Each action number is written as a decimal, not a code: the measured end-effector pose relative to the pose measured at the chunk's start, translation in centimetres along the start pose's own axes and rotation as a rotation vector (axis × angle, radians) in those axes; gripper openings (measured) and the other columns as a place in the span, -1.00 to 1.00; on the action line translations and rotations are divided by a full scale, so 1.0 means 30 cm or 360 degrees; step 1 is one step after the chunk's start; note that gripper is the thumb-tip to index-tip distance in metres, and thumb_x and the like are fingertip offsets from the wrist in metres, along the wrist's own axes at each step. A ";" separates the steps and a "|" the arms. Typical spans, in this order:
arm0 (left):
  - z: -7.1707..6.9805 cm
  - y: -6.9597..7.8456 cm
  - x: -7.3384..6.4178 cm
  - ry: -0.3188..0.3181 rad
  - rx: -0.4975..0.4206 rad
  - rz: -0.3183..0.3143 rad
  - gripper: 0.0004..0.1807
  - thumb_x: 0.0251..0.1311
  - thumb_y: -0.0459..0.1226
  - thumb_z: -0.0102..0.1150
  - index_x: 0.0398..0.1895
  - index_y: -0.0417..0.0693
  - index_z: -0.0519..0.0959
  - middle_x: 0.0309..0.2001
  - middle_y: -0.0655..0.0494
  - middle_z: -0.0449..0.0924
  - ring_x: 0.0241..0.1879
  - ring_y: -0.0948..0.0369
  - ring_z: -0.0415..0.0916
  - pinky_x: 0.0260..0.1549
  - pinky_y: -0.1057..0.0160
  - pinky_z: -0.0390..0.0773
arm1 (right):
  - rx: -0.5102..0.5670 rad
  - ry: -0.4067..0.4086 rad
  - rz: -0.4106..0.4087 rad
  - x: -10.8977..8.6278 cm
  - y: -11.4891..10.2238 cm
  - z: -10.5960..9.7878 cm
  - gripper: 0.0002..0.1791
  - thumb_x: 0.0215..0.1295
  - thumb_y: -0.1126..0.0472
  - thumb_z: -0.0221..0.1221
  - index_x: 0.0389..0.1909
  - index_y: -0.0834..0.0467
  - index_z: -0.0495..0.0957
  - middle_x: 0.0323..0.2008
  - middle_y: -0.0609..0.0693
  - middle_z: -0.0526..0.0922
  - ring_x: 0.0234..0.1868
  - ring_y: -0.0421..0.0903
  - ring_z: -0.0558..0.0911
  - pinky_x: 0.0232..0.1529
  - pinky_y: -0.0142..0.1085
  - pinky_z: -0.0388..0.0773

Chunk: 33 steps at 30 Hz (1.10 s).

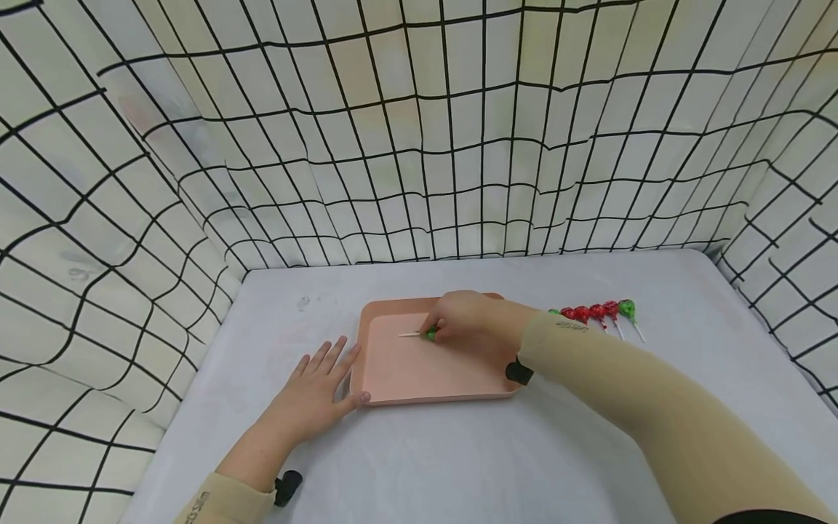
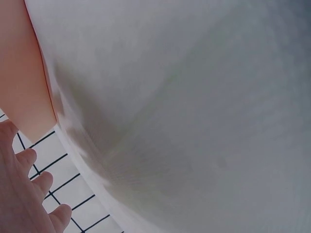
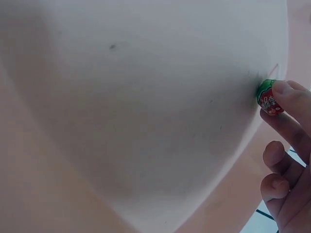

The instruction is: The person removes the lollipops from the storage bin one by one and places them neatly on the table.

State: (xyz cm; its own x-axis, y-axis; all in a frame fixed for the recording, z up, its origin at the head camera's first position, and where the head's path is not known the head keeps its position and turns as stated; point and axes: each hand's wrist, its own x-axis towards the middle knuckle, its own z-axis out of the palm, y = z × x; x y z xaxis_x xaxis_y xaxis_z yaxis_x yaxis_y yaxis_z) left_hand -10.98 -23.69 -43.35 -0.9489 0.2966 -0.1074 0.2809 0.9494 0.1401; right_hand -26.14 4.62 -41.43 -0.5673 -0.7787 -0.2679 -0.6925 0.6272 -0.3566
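A green-wrapped lollipop (image 1: 430, 334) is pinched by my right hand (image 1: 461, 314) over the pink tray (image 1: 419, 378), its white stick pointing left. In the right wrist view, thumb and forefinger grip the lollipop (image 3: 268, 98) by its wrapped head, and the other fingers are bent. My left hand (image 1: 317, 399) has its fingers spread beside the tray's left side, the thumb at the near left corner. The left wrist view shows only part of that hand (image 2: 24, 194) and the tray's side (image 2: 24, 73). My right hand and forearm hide part of the tray.
Right of the tray, a row of several lollipops (image 1: 597, 311) lies on the white table (image 1: 458, 466), red ones in the middle and green at the ends; the right sleeve partly covers it. Walls of white cloth with black netting (image 1: 458, 160) stand around the table.
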 end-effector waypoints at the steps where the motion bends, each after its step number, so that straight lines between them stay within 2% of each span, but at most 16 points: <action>1: 0.000 0.000 -0.001 0.0004 -0.0002 0.0004 -0.01 0.26 0.39 -0.09 0.60 0.08 0.01 0.58 -0.08 -0.09 0.53 -0.14 -0.14 0.43 -0.27 -0.10 | 0.0004 0.0001 -0.0008 -0.002 0.002 0.001 -0.64 0.36 0.18 0.23 0.13 -0.18 0.66 0.01 -0.33 0.65 -0.02 -0.30 0.52 0.14 -0.40 0.43; 6: 0.004 -0.006 -0.003 -0.0002 0.0001 0.0002 -0.01 0.25 0.40 -0.09 0.59 0.07 0.03 0.58 -0.08 -0.10 0.53 -0.14 -0.14 0.43 -0.28 -0.09 | 0.0026 0.0006 0.0015 -0.010 0.011 0.002 -0.62 0.33 0.17 0.25 0.14 -0.20 0.66 -0.01 -0.31 0.66 -0.03 -0.28 0.54 0.14 -0.36 0.45; 12: 0.005 -0.009 -0.001 0.0006 -0.0009 -0.0002 -0.03 0.26 0.34 -0.01 0.59 0.08 0.04 0.58 -0.07 -0.09 0.53 -0.13 -0.14 0.43 -0.27 -0.10 | 0.0014 0.0005 0.0064 -0.014 0.019 -0.009 -0.60 0.33 0.03 0.29 0.19 -0.23 0.61 0.14 -0.31 0.60 0.24 -0.25 0.49 0.30 -0.28 0.37; 15: 0.006 -0.010 -0.001 0.0009 -0.0005 -0.0001 -0.03 0.25 0.35 -0.01 0.59 0.08 0.04 0.58 -0.07 -0.08 0.53 -0.14 -0.13 0.43 -0.28 -0.09 | 0.0025 0.0007 0.0065 -0.014 0.018 -0.015 -0.58 0.33 0.01 0.28 0.21 -0.19 0.60 0.17 -0.26 0.59 0.27 -0.21 0.48 0.33 -0.25 0.35; 21: 0.005 -0.010 -0.004 0.0001 -0.0001 0.0000 -0.02 0.25 0.38 -0.06 0.59 0.08 0.04 0.58 -0.06 -0.10 0.53 -0.13 -0.14 0.43 -0.27 -0.10 | 0.0021 -0.0013 0.0048 -0.014 0.017 -0.018 -0.58 0.29 0.01 0.32 0.18 -0.14 0.63 0.01 -0.22 0.66 0.10 -0.21 0.56 0.21 -0.27 0.45; 26: -0.002 -0.010 -0.005 0.0014 0.0005 0.0011 -0.02 0.25 0.39 -0.07 0.59 0.07 0.05 0.58 -0.08 -0.08 0.53 -0.14 -0.13 0.42 -0.29 -0.08 | 0.0132 -0.0027 0.0091 -0.017 0.009 -0.016 -0.65 0.25 0.04 0.36 0.08 -0.13 0.70 -0.16 -0.25 0.68 -0.05 -0.25 0.56 0.10 -0.31 0.48; 29: -0.004 -0.008 -0.005 0.0019 0.0005 0.0014 -0.03 0.26 0.38 -0.07 0.59 0.07 0.05 0.57 -0.08 -0.07 0.53 -0.15 -0.12 0.42 -0.29 -0.07 | 0.0190 -0.0039 0.0104 -0.016 0.007 -0.012 -0.68 0.24 0.05 0.37 0.03 -0.12 0.72 -0.22 -0.28 0.67 -0.10 -0.27 0.55 0.06 -0.34 0.49; 33: -0.007 -0.004 -0.006 0.0021 -0.0008 0.0017 -0.03 0.26 0.39 -0.09 0.59 0.08 0.05 0.57 -0.08 -0.06 0.53 -0.15 -0.12 0.42 -0.29 -0.08 | 0.0176 -0.0053 0.0089 -0.015 0.005 -0.008 -0.73 0.26 0.05 0.36 -0.02 -0.12 0.74 -0.23 -0.32 0.67 -0.11 -0.30 0.56 0.03 -0.37 0.49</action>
State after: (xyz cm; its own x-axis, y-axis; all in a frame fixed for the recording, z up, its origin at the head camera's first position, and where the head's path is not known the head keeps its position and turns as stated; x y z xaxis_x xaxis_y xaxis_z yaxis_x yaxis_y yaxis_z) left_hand -10.87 -23.88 -43.13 -0.9477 0.3052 -0.0929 0.2902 0.9457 0.1463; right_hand -26.10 5.07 -41.17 -0.5873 -0.7440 -0.3187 -0.6060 0.6652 -0.4362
